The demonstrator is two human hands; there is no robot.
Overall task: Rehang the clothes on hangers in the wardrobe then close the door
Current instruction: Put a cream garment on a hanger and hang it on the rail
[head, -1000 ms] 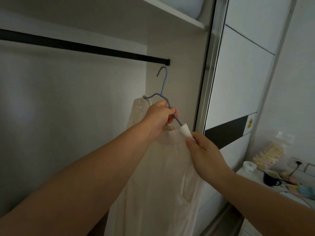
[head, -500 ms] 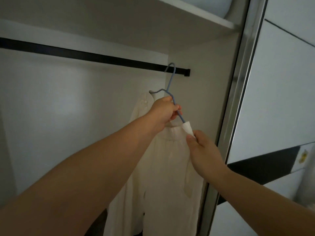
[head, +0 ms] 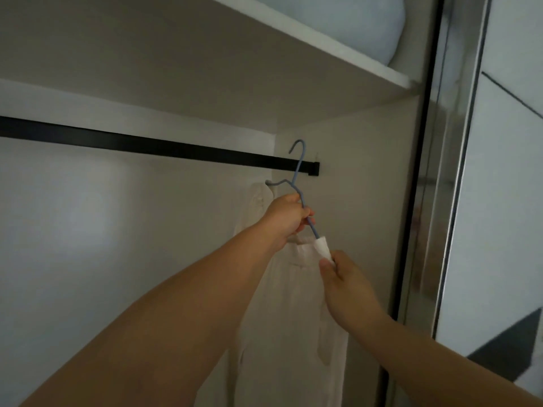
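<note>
Hanger (head: 296,177), one, blue, carries one cream garment (head: 293,318) at the single black rail (head: 147,146); left hand (head: 286,220) grips its wire, right hand (head: 346,284) pinches the garment's shoulder.

Dim, flat indoor light throughout; no direct source is seen. A pale wash of light is cast on the wardrobe back wall (head: 88,218) at left, w/ the shelf underside (head: 205,69) left in grey shadow. Soft glare is reflected in the door frame (head: 440,171) at right, which is smeared by motion blur. Straight edges are bowed by the wide-angle lens. Fine detail is lost to grain.
</note>
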